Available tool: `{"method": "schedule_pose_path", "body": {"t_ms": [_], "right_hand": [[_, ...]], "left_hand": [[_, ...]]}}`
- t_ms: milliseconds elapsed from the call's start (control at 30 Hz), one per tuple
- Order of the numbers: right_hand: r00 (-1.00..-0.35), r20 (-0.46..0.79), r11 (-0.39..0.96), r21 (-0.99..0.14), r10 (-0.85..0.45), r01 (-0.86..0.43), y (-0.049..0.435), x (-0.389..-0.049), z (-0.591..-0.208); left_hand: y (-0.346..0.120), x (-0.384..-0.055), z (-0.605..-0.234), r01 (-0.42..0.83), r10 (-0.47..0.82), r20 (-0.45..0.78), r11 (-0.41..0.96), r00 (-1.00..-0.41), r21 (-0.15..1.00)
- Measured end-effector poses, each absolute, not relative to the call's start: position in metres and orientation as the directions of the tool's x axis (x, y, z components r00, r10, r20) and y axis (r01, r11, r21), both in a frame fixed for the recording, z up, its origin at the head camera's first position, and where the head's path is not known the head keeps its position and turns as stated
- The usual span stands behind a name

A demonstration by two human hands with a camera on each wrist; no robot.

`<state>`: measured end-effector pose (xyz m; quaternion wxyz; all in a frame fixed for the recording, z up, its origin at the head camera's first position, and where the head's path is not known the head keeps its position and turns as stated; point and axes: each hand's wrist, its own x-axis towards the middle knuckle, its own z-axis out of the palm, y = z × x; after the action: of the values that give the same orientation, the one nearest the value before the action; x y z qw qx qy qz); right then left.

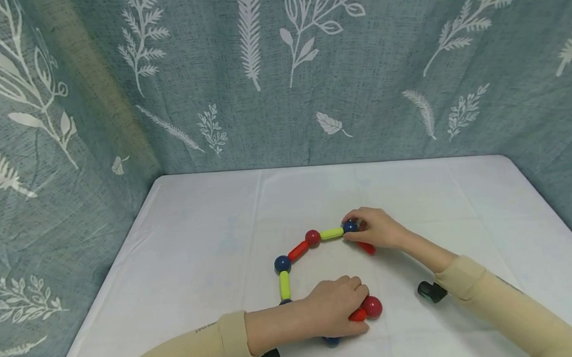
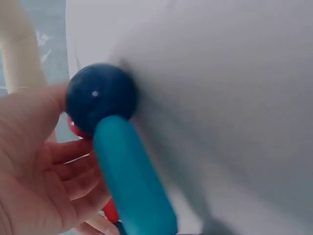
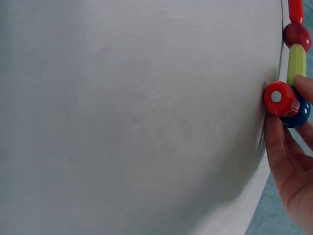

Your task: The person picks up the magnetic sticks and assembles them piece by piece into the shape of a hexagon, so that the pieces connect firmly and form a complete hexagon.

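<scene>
Balls and magnetic rods form a bent chain on the table. At its far end my right hand (image 1: 378, 227) pinches a blue ball (image 1: 350, 227) between thumb and fingers. A red rod (image 1: 367, 248) sticks out from that ball; its silver end disc faces the right wrist view. Nearer, my left hand (image 1: 334, 306) grips a red rod (image 1: 358, 315) that joins a red ball (image 1: 372, 307). In the left wrist view, the thumb is at a blue ball (image 2: 100, 95) with a teal rod (image 2: 134, 176) attached. The left hand hides part of the chain.
Between the hands the chain runs through a yellow-green rod (image 1: 331, 233), a red ball (image 1: 312, 237), a red rod (image 1: 298, 251), a blue ball (image 1: 282, 264) and another yellow-green rod (image 1: 285, 285). White cloth covers the table (image 1: 195, 222); a patterned curtain (image 1: 272, 119) hangs behind.
</scene>
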<state>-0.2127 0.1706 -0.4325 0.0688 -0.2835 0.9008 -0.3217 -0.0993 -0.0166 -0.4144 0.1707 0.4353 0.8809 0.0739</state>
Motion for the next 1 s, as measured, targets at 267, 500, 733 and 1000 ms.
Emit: {"method": "schedule_pose_path", "body": {"t_ms": [267,500,733,1000], "right_hand": [[-0.926,-0.002,0.729,-0.617,-0.377,-0.295,0.193,-0.215,-0.431],[-0.865,0.053,0.703,-0.560,-0.499,-0.439,0.217,-0.212,-0.425],[-0.608,0.176,0.530,-0.346,-0.774,-0.774,0.231,-0.207,-0.423],[-0.557,0.222,0.462,-0.363,-0.800,-0.809,0.215,-0.197,-0.430]], "left_hand": [[-0.026,-0.114,-0.412,0.788,0.817,-0.225,0.573,-0.530,0.224],[-0.046,-0.133,-0.412,0.718,0.780,-0.190,0.624,-0.596,0.309],[-0.052,-0.135,-0.425,0.590,0.722,-0.146,0.649,-0.676,0.480],[-0.043,-0.132,-0.430,0.475,0.627,-0.126,0.691,-0.769,0.544]]}}
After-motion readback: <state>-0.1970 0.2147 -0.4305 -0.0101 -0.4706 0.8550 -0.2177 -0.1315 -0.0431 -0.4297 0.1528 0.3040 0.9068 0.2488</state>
